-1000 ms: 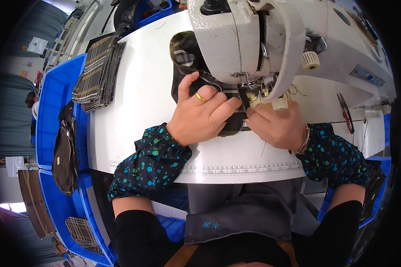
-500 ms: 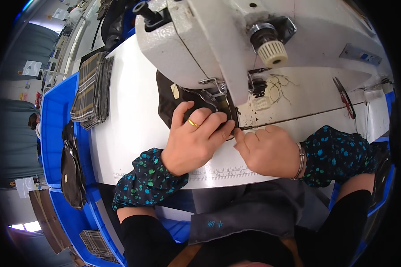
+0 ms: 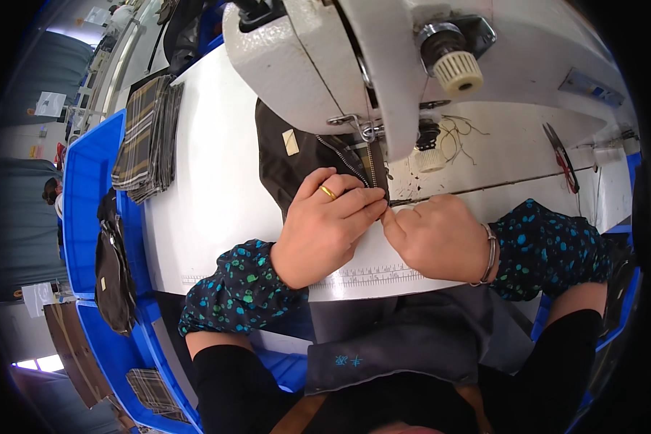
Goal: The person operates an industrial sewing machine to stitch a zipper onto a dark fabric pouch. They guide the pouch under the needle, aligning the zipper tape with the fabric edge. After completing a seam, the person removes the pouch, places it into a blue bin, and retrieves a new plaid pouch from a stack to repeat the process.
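Note:
A dark brown fabric piece [image 3: 278, 163] with a metal zipper [image 3: 342, 157] and a small cream label lies on the white table under the head of a sewing machine [image 3: 289, 72]. My left hand [image 3: 325, 228], with a gold ring, presses on the fabric's near part, its thumb and forefinger closed at the corner by the zipper end. Touching that same corner is my right hand [image 3: 437, 239], fingers curled and pinching the fabric edge. The fingertips of both hands meet there. The needle area is partly hidden behind the machine head.
Thread snips [image 3: 561, 158] lie at the right, near loose thread [image 3: 459, 137]. At the left, a stack of plaid fabric pieces [image 3: 146, 137] rests by a blue bin [image 3: 87, 210], with a dark zippered piece [image 3: 113, 271] over its edge. A printed ruler [image 3: 369, 278] runs along the table's front.
My left hand has shifted slightly right and down, its fingers drawn closer together. More of the fabric and its label shows. The right hand stays at the corner. The whole view has tilted slightly.

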`<state>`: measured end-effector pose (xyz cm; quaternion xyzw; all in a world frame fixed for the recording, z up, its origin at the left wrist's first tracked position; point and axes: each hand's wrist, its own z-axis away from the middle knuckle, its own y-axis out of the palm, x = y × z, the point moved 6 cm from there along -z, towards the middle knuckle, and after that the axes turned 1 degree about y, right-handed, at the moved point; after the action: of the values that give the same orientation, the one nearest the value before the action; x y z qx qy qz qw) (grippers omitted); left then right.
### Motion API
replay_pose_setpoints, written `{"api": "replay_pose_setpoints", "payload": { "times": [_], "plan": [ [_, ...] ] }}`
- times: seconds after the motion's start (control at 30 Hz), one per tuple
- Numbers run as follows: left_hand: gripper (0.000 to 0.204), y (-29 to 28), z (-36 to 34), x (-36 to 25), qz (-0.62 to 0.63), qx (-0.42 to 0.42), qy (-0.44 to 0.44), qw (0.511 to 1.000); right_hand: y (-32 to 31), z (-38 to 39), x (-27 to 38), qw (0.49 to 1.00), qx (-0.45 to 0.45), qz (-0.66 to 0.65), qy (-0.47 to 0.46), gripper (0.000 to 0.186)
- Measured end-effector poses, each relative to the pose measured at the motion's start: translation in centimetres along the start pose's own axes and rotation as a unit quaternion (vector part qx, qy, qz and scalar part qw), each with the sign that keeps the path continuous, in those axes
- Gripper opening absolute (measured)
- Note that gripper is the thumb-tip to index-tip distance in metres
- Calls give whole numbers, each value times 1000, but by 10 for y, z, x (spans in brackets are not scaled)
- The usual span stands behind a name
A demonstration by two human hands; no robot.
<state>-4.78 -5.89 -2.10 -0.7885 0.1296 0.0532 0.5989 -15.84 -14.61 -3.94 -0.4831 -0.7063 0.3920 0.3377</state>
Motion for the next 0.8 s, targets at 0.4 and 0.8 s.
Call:
{"api": "replay_pose_setpoints", "payload": {
  "times": [0.4, 0.8],
  "plan": [
    [35, 10, -19, 40, -1, -64, -35, 997, 7, -17, -35, 995, 1, 66, 72, 22],
    [34, 5, -10, 30, -113, -141, -54, 982, 10, -16, -41, 995, 37, 68, 68, 26]
  ]
}}
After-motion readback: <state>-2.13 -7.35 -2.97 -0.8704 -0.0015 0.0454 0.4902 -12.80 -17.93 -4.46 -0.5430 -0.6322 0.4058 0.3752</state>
